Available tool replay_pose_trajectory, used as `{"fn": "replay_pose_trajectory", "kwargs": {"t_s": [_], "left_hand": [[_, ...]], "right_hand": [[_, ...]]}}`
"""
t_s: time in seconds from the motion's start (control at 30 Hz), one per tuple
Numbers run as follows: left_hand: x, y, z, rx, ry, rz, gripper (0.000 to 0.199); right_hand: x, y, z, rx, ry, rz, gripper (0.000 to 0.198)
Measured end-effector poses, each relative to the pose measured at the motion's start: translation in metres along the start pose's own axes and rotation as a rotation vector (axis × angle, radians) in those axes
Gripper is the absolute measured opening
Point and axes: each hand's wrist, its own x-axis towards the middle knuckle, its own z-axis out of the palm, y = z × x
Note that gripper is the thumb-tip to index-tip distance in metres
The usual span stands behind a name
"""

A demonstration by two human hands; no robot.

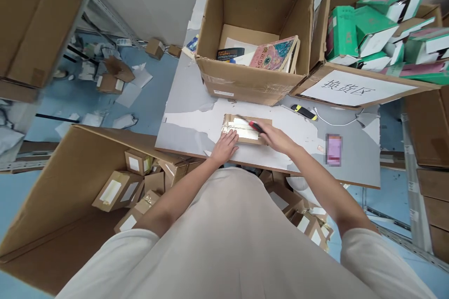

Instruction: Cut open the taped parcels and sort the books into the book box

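A small cardboard box (248,139) with a white label and clear tape lies flat on the table in front of me. My left hand (225,146) rests on its left end, fingers stretched out flat. Wrapped round the red and black handle of a box cutter (257,126), my right hand (275,136) is over the box's right side. The cutter's thin blade points left above the far part of the box; whether it touches the cardboard I cannot tell.
Behind stand a tall open carton (245,86) with books and a carton (312,74) of green boxes. A yellow-black cutter (303,112), a white cable (336,124) and a blurred pink item (333,150) lie right on the table (361,163). A large carton (52,196) holding parcels stands lower left.
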Motion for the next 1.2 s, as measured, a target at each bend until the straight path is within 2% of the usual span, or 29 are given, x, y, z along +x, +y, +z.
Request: {"fn": "replay_pose_trajectory", "kwargs": {"t_s": [0.1,0.17,0.27,0.47,0.63,0.87,1.2], "left_hand": [[0.002,-0.006,0.011,-0.017,0.007,0.0,0.046],[0.001,-0.008,0.014,-0.02,0.024,0.003,0.046],[-0.001,-0.008,0.014,-0.016,0.038,0.004,0.046],[-0.002,-0.011,0.015,-0.024,0.009,0.017,0.048],[-0.003,-0.013,0.018,-0.037,0.012,0.006,0.049],[-0.006,-0.017,0.021,-0.024,0.001,0.034,0.05],[-0.008,-0.024,0.022,0.002,0.0,0.098,0.05]], "right_hand": [[0.035,-0.026,-0.01,-0.134,-0.185,-0.129,0.056],[0.049,-0.03,-0.01,-0.222,-0.264,-0.147,0.062],[0.057,-0.027,-0.008,-0.29,-0.31,-0.164,0.07],[0.066,-0.032,-0.008,-0.374,-0.313,-0.205,0.069],[0.066,-0.039,-0.006,-0.402,-0.327,-0.186,0.067],[0.059,-0.033,-0.003,-0.336,-0.354,-0.16,0.072],[0.055,-0.034,0.003,-0.328,-0.347,-0.111,0.07]]}}
